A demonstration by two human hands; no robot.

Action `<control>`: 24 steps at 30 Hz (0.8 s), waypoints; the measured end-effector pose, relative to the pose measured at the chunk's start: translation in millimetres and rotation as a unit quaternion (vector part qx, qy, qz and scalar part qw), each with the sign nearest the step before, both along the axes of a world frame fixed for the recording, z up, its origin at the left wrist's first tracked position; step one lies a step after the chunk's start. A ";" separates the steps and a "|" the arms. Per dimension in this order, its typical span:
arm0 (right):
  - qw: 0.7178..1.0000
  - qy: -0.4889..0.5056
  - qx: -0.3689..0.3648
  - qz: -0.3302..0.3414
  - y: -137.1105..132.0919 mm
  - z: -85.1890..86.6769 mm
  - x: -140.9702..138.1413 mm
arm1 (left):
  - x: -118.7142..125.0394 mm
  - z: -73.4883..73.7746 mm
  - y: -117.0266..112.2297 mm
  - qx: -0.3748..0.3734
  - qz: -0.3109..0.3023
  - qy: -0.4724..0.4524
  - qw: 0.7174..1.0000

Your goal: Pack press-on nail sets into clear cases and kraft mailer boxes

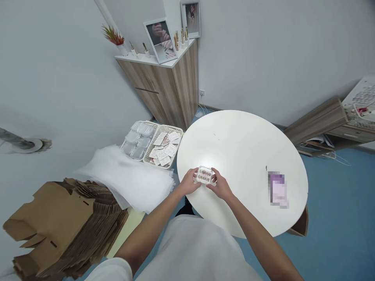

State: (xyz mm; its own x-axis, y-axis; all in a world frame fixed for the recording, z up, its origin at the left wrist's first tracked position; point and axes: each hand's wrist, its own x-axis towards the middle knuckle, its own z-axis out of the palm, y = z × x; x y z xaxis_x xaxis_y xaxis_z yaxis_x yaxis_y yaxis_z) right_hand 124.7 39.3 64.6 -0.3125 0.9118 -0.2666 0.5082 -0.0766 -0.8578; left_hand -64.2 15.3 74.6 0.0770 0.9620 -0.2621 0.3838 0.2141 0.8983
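A small clear plastic box (204, 174) with rows of pinkish pieces inside rests near the front edge of the round white table (243, 148). My left hand (190, 182) grips its left side, fingers curled round it. On its right side is my right hand (220, 186), with fingers closed on the box's edge. Both hands hold the same box just above or on the tabletop; I cannot tell which.
A purple and pink blurred item (278, 189) lies on the table's right. Left of the table stand two white baskets (152, 145) of clear packets and cards, white foam sheets (129, 177) and flattened cardboard boxes (64, 226). A wooden cabinet (166, 84) stands behind.
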 end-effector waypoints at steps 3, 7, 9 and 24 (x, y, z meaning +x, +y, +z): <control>1.000 -0.009 0.003 -0.007 13.5 -11.2 -34.2 | -29.7 -16.2 10.7 -0.025 0.015 0.016 0.999; 1.000 -0.017 0.003 -0.010 30.4 -31.2 -72.1 | -60.4 -39.9 30.5 -0.052 0.022 0.005 0.998; 1.000 -0.022 -0.001 -0.015 37.0 -41.5 -85.9 | -70.0 -49.9 40.4 -0.060 0.024 -0.006 0.998; 0.992 -0.061 -0.058 -0.095 31.9 -69.8 -106.7 | -78.8 -82.3 40.0 -0.134 0.034 -0.013 0.990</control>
State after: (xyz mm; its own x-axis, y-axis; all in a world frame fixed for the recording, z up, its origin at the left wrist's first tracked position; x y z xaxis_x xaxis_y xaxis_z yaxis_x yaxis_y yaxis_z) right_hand 18.0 71.2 -5.2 -0.0979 0.9119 -0.3986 0.5741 -0.2754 -0.7711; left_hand -143.0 55.3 -7.7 0.0242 0.8616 -0.5071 0.3374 0.4704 0.8154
